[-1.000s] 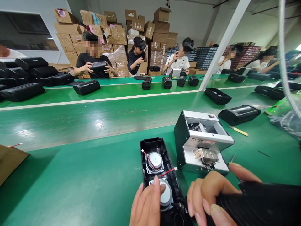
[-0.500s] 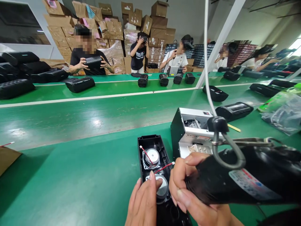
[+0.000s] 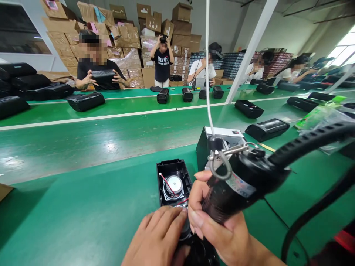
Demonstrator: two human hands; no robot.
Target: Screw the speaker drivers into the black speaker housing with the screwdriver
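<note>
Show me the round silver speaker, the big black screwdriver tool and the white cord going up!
round silver speaker (image 3: 173,183), head view, on its centre disc.
screwdriver tool (image 3: 241,183), head view, on its black body.
white cord (image 3: 207,74), head view, mid-length.

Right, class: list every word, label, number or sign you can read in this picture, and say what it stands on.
Nothing reads clearly.
Red and white label on the black electric screwdriver in the right hand: blurred.
White print on the standing person's black T-shirt: too small.
Print on the stacked brown cardboard boxes: too small.
Small red mark on the grey metal screw feeder box: unreadable.
</note>
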